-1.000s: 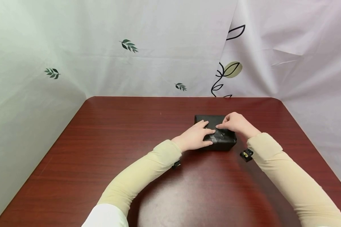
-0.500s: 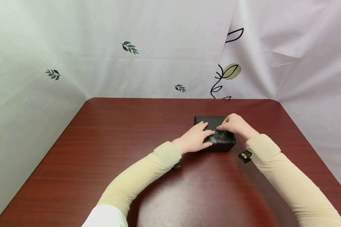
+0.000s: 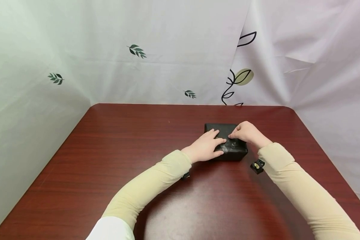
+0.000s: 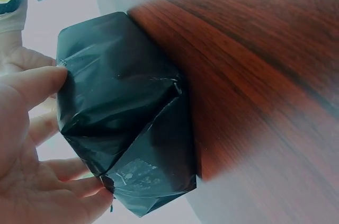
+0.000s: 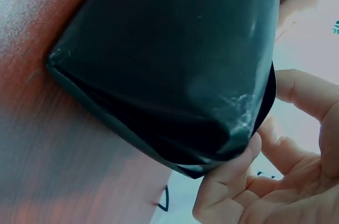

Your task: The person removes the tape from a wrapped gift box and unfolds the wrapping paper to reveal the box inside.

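Observation:
A black plastic-wrapped package (image 3: 232, 155), shaped like a box, lies on the table right of the middle. My left hand (image 3: 205, 146) rests on its top and left side, fingers spread and fairly straight. At the top, my right hand (image 3: 247, 133) has thumb and fingertips together, pinching the wrapping. In the right wrist view a loose black plastic flap (image 5: 269, 97) stands out at the package's edge by those fingers. The left wrist view shows folded, creased plastic (image 4: 140, 168) at one end. The exact pinch point is partly hidden.
The reddish-brown wooden table (image 3: 123, 140) has rounded far corners. White curtains (image 3: 168, 33) with leaf prints hang behind it and at both sides. A small black camera (image 3: 257, 166) hangs at my right wrist.
Hands and package keep nearly the same places; the right fingertips shift very slightly on top. The whole head view has moved a little, so the background sits slightly lower.

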`<action>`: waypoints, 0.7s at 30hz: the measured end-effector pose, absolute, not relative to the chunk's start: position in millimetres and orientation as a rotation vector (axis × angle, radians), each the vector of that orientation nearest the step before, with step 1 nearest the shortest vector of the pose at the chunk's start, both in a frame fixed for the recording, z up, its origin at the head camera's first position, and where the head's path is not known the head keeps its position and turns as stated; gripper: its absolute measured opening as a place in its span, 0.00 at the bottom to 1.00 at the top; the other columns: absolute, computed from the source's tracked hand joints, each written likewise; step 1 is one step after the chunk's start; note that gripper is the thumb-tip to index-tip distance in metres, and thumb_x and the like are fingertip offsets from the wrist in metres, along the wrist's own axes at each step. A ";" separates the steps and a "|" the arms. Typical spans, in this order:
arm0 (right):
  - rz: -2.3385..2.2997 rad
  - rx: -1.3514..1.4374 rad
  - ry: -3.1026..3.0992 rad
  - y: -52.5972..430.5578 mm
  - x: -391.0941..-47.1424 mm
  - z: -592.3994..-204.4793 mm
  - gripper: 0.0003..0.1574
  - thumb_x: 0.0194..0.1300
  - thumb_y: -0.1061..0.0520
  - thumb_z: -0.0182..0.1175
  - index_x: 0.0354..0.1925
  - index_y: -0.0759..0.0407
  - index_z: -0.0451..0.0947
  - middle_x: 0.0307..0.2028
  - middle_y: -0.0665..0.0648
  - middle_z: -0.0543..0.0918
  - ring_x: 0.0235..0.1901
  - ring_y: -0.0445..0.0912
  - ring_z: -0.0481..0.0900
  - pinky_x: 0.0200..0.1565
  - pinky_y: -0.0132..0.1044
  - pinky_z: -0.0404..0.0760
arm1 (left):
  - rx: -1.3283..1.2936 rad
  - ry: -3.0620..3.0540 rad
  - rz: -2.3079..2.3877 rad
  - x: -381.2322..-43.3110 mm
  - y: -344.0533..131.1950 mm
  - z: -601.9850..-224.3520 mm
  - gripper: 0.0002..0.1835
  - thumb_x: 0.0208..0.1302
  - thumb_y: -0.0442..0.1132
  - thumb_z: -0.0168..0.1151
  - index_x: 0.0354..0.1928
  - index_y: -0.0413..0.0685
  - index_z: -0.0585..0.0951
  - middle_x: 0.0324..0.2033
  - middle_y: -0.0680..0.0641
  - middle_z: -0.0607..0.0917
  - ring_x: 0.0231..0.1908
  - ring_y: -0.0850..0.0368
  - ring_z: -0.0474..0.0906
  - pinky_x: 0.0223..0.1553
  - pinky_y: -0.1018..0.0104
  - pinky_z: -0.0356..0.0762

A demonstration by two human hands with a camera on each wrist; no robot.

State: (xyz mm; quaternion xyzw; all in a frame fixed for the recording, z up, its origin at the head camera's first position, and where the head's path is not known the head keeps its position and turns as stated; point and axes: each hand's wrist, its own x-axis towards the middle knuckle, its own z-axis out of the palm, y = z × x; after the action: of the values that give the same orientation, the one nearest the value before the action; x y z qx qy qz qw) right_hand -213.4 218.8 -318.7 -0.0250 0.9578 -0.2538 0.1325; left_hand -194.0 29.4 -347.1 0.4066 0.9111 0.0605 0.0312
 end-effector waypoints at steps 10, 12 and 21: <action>-0.842 -0.075 2.758 224.7 -212.0 -322.1 0.17 0.60 0.55 0.58 0.35 0.68 0.85 0.38 0.64 0.84 0.30 0.47 0.76 0.28 0.34 0.73 | 1.220 2.778 0.211 -193.9 28.6 -346.4 0.26 0.68 0.52 0.54 0.66 0.54 0.70 0.68 0.38 0.63 0.70 0.42 0.54 0.70 0.57 0.52; -0.884 -0.070 2.752 227.2 -212.6 -323.1 0.16 0.60 0.55 0.57 0.32 0.67 0.84 0.32 0.60 0.84 0.25 0.45 0.73 0.26 0.34 0.71 | 1.224 2.782 0.209 -193.6 28.5 -345.6 0.26 0.68 0.52 0.55 0.66 0.54 0.71 0.68 0.37 0.63 0.70 0.42 0.54 0.70 0.57 0.53; -1.019 -0.076 2.697 237.7 -213.4 -324.7 0.14 0.57 0.55 0.59 0.32 0.67 0.83 0.13 0.44 0.67 0.17 0.39 0.63 0.23 0.32 0.68 | 1.251 2.793 0.191 -194.9 29.7 -345.4 0.26 0.67 0.52 0.55 0.65 0.53 0.71 0.67 0.37 0.65 0.69 0.41 0.56 0.70 0.58 0.53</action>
State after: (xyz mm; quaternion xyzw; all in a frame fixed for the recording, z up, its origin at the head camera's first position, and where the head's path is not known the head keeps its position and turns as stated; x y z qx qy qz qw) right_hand -213.4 237.7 -324.7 -0.0263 0.9274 -0.3504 0.1282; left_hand -194.9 29.7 -345.4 0.4076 0.9102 0.0624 0.0377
